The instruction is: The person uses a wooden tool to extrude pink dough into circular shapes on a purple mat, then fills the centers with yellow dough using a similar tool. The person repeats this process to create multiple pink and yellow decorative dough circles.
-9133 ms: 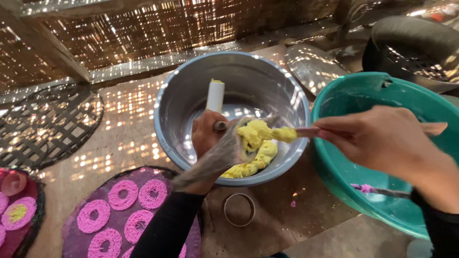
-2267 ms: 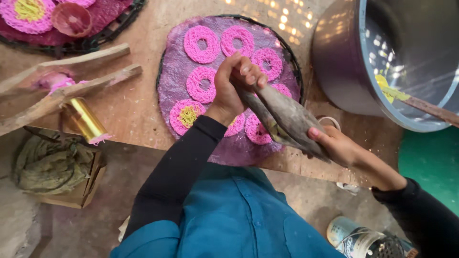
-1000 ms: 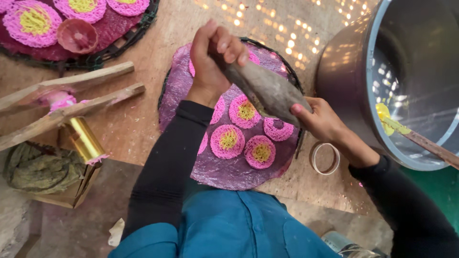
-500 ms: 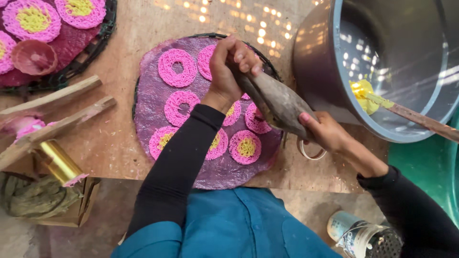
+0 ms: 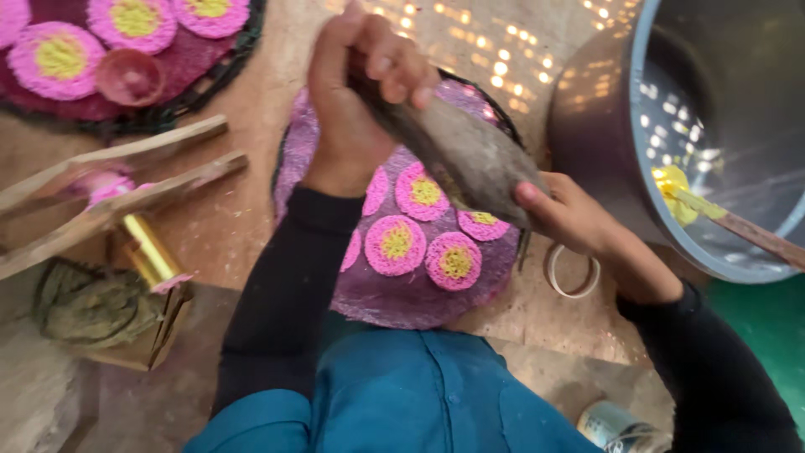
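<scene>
The piping bag (image 5: 457,155), grey and cone-shaped, is held slanted above the round purple tray (image 5: 394,294) in the middle of the scene, its narrow twisted end up and to the left, its wide end down and to the right. The left hand (image 5: 356,92) is closed in a fist around the twisted top of the bag, knuckles up, wrist bent, the black-sleeved forearm running down toward the near edge. The right hand (image 5: 579,222) cups the lower, fatter end from the right, fingers pressed against the bag's side, its forearm leading off to the near right. Under the bag, pink rings with yellow centres (image 5: 396,245) lie on the tray. Just right of the tray a small ring mould (image 5: 572,273) rests on the table. A large metal basin (image 5: 713,134) stands at the far right, with yellow paste and a stick (image 5: 738,226) inside. To the left lie wooden sticks (image 5: 117,180) and a gold tube (image 5: 151,252); a second tray of pink rounds (image 5: 126,42) sits at the far left.
</scene>
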